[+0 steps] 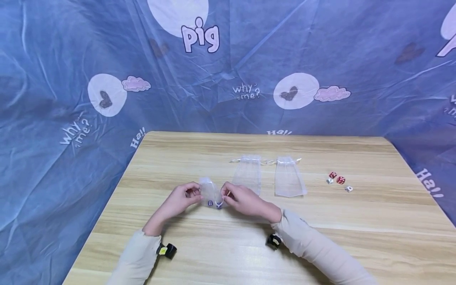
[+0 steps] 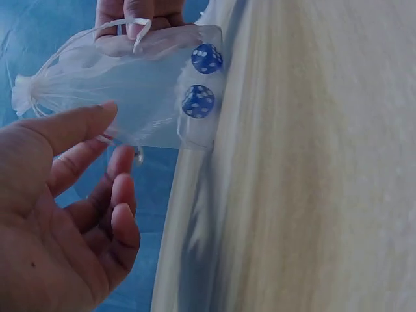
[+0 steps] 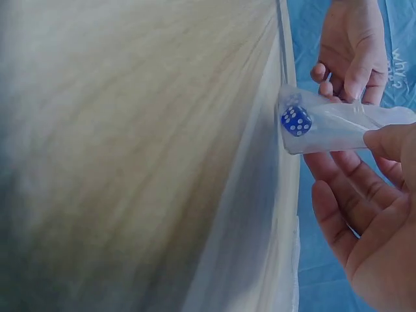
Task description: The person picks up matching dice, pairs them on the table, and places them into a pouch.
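A small sheer white drawstring pouch [image 2: 146, 81] hangs upright between both hands, its neck gathered. Two blue dice with white pips, one die [image 2: 207, 58] beside the other die [image 2: 197, 101], lie in its bottom, close over the table. My left hand [image 1: 181, 198] pinches one side of the pouch between thumb and index finger, the other fingers loosely bent. From the opposite side my right hand [image 1: 246, 200] pinches it, thumb in front and fingers behind, as the right wrist view shows. A white cord loops past the right fingers.
Two more sheer pouches, a left pouch [image 1: 249, 174] and a right pouch [image 1: 290, 178], lie flat beyond my right hand. Farther right are red dice [image 1: 341, 180] and white dice [image 1: 348, 189] on the wooden table [image 1: 213, 253]. A blue printed curtain [image 1: 221, 107] hangs behind.
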Motion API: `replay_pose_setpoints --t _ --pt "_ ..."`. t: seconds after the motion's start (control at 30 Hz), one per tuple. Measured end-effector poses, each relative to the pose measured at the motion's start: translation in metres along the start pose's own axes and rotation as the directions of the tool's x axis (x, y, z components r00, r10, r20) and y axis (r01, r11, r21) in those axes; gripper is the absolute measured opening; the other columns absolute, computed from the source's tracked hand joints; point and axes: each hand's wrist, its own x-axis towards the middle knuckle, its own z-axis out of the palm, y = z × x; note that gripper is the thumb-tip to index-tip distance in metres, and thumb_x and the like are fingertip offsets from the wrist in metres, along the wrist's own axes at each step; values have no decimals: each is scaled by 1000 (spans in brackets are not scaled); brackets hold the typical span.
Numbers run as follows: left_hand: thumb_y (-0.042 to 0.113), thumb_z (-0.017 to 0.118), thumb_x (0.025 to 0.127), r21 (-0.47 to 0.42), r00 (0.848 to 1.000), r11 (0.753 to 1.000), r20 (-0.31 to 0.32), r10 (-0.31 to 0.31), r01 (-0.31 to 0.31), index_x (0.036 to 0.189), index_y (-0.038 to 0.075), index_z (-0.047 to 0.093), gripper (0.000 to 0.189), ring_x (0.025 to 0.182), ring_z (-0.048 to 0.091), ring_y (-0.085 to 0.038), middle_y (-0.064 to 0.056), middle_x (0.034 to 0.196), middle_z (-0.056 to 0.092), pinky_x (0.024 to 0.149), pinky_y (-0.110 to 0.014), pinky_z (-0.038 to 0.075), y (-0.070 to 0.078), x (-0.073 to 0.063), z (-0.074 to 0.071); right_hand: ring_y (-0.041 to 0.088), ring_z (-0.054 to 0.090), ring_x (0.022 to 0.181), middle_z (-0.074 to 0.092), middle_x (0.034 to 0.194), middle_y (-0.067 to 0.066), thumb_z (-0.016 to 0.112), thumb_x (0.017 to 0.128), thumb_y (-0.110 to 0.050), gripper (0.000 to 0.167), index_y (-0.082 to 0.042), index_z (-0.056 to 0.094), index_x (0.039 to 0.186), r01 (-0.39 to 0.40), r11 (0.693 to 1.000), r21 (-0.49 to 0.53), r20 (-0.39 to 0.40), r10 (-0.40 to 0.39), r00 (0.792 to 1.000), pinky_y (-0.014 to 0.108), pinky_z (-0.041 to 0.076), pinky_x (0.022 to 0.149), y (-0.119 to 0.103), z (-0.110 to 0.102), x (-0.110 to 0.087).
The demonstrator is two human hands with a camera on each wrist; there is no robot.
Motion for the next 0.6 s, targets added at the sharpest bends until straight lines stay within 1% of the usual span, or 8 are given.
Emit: replay_pose_setpoints --t 0.1,0.17,0.27,0.4,0.47,0.6 --pt "10 70 85 29 999 1000 -35 4 -3 96 5 68 12 80 58 -10 -7 90 67 75 -23 49 -1 3 2 12 65 84 69 91 1 57 95 -15 6 -11 57 99 -11 1000 12 -17 11 1000 23 54 77 3 0 0" --pt "11 70 86 33 999 999 -53 -4 6 92 6 68 8 82 59 -11 -7 93 69 76 -23 49 0 4 2 12 66 84 70 91 2 58 95 -15 6 -11 57 99 -19 999 32 -28 20 999 23 54 78 4 0 2" --pt "10 69 86 -7 996 999 -75 -38 38 92 6 68 7 79 59 -13 -8 91 69 71 -24 51 3 7 -1 8 63 76 70 90 2 58 94 -14 5 -10 57 98 -33 996 79 -53 37 998 21 52 71 6 0 8" --pt "8 67 87 -79 994 995 -84 -72 66 96 1 65 11 74 61 -14 -12 87 68 64 -26 53 6 13 -7 4 54 65 69 85 2 59 94 -12 5 -9 57 97 -59 989 133 -84 70 994 19 47 63 7 -2 20" --pt "6 67 87 -105 993 992 -86 -77 68 98 -2 64 14 73 62 -14 -15 86 68 63 -27 54 6 17 -10 3 53 64 68 83 2 59 94 -11 6 -8 57 99 -80 987 140 -94 94 991 19 46 63 7 -3 26" --pt "4 66 87 -139 991 987 -90 -95 82 102 -5 61 18 68 64 -17 -19 83 68 55 -28 52 0 24 -14 6 57 61 68 79 2 57 93 -8 12 -9 55 104 -129 982 139 -103 144 984 21 47 62 6 -1 38"
